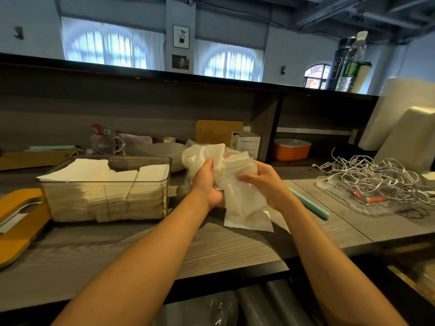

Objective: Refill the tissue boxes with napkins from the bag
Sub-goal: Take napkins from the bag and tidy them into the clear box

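At the left edge of the tabletop [235, 250] lies a yellow lid [16, 222] with a slot. Just right of it stands a clear tissue box [106, 203], open on top and nearly full of stacked white napkins [94, 170]. Right of the box, above the tabletop, the left hand [207, 182] grips a plastic bag [200, 156], its fingers curled round it. The right hand [263, 182] pinches a sheaf of napkins [242, 194] between thumb and curled fingers. Farther right lies a teal strip [310, 205], then a clear tray [376, 203] of tangled white cables [367, 170].
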The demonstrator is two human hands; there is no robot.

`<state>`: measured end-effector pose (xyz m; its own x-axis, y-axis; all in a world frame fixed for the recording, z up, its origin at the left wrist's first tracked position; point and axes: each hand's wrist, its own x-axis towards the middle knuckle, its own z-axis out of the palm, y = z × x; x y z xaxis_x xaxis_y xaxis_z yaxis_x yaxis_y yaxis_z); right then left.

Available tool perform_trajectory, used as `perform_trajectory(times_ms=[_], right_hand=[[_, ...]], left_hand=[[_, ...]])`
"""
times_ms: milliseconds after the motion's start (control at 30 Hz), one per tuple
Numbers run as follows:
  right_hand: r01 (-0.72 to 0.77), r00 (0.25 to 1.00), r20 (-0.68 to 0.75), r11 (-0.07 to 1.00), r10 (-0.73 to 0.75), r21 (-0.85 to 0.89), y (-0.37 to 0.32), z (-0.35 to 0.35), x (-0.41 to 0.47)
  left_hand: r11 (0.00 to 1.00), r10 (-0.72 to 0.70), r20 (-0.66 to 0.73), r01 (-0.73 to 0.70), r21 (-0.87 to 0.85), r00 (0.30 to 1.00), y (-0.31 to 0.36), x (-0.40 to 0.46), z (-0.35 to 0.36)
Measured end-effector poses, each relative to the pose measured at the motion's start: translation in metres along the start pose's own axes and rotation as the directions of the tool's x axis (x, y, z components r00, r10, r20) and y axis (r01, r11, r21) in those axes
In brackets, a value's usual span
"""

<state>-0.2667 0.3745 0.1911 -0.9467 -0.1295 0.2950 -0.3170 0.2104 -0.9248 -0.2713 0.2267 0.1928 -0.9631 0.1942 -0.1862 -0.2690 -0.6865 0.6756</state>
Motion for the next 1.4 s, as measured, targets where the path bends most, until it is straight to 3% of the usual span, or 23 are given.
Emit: perform_trajectory(times_ms=[233, 467, 633, 767, 933, 1167, 1300, 1400], right_hand=[[0.032, 0.999, 0.019, 0.998, -0.031, -0.057, -0.001, 0.003, 0.000], [0.052, 0.996, -0.077, 0.998, -0.051, 0.019, 0.003, 0.002, 0.003], [0.115, 0.981, -0.187, 0.928, -0.050, 0.354, 0.000, -0.003, 0.003], [0.070, 0.995, -0.097, 0.810, -0.016, 0.582, -0.001, -0.010, 0.001], [0.097, 0.989, -0.144, 0.857, -0.027, 0.505, -0.003, -0.009, -0.001], [-0.051, 0.986, -0.130, 0.934, 0.103, 0.352, 0.001, -0.005, -0.001], [-0.062, 0.986, -0.122, 0.935, 0.111, 0.348, 0.000, -0.005, -0.001], [-0.059, 0.986, -0.132, 0.947, 0.106, 0.315, -0.001, -0.004, 0.000]], left_hand=[[0.995, 0.064, 0.045, -0.061, -0.076, 0.997, 0.004, 0.001, -0.005], [0.986, 0.091, -0.030, -0.094, -0.136, 0.995, 0.006, 0.003, -0.004], [0.994, 0.095, -0.013, -0.095, -0.062, 0.995, 0.005, 0.002, -0.004], [0.987, -0.090, 0.004, 0.089, 0.136, 0.996, 0.002, -0.002, 0.000], [0.959, -0.176, 0.008, 0.170, 0.225, 0.984, -0.003, -0.001, -0.001], [0.971, -0.103, 0.081, 0.083, 0.225, 0.991, -0.001, 0.006, -0.003], [0.945, -0.028, 0.071, 0.004, 0.326, 0.997, -0.004, 0.001, -0.001], [0.962, -0.015, 0.063, -0.003, 0.275, 0.998, 0.000, 0.002, -0.003]])
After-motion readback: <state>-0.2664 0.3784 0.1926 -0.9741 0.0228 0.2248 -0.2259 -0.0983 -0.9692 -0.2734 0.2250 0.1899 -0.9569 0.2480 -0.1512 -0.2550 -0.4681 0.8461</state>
